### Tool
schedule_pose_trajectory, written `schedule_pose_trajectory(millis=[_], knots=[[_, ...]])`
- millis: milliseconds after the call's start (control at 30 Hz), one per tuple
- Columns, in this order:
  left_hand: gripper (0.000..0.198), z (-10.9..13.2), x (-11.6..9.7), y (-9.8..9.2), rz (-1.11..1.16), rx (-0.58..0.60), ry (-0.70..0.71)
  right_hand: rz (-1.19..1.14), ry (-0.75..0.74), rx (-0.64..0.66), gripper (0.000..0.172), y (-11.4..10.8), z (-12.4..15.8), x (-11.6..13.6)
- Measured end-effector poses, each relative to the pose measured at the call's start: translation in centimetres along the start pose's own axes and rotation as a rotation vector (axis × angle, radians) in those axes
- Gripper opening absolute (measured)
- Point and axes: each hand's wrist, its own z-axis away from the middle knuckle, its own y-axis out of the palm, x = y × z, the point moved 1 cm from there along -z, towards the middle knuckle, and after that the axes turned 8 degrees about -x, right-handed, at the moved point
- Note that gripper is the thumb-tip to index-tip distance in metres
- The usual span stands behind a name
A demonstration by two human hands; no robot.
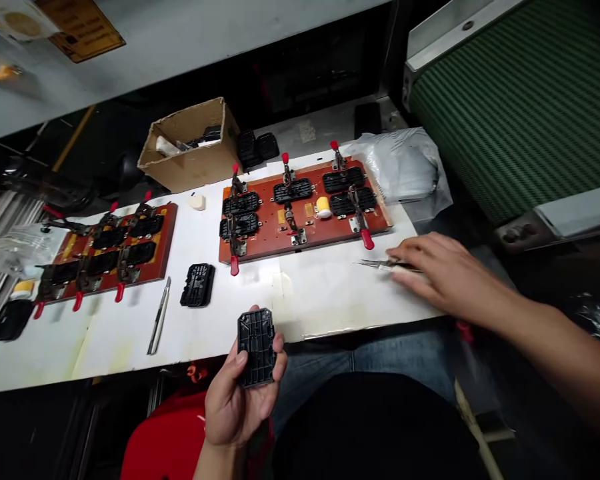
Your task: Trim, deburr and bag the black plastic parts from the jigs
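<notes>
My left hand (233, 400) is closed around a black ribbed plastic cover (256, 347), held upright in front of the table's near edge. My right hand (443, 273) lies low on the white table top (320, 293) at the right. Its fingers are closed over the rear end of a pair of metal tweezers (375, 264), whose tips point left. Just beyond that hand is a red-brown jig board (305, 210) with red-handled toggle clamps, several black covers clamped on it, and a small yellow-white roll (323, 207).
A second clamp board (105, 250) with black covers sits at the left. A loose black cover (198, 285) and a utility knife (159, 315) lie between the boards. A cardboard box (190, 143), a plastic bag (405, 167) and a green conveyor belt (520, 100) stand behind.
</notes>
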Motion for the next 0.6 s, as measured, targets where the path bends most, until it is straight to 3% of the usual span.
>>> schedule_pose_trajectory(millis=[100,167,233,367,467,533,600], knots=[[0.071,0.0,0.8,0.7,-0.046,0.009,-0.059,0.155,0.154,0.027,0.044,1.4,0.1,-5.3],[0.074,0.1,1.4,1.2,-0.075,0.007,-0.086,0.18,0.19,0.037,0.043,2.1,-0.4,-6.5],[0.076,0.1,1.7,1.7,-0.101,-0.004,-0.084,0.184,0.179,0.011,0.043,2.4,-0.9,-5.9],[0.082,0.2,0.6,3.3,-0.169,-0.117,0.041,0.121,0.056,0.015,0.036,2.8,-0.4,-2.1],[0.081,0.5,-2.6,5.1,-0.351,-0.266,0.348,-0.034,0.004,0.036,0.036,4.4,1.0,0.1],[0.08,0.8,-6.0,6.8,-0.497,-0.388,0.762,-0.161,-0.015,-0.002,0.037,5.8,1.5,1.2],[0.08,0.3,-10.2,9.0,-0.71,-0.422,1.13,-0.263,-0.033,-0.105,0.038,6.5,1.5,2.8]])
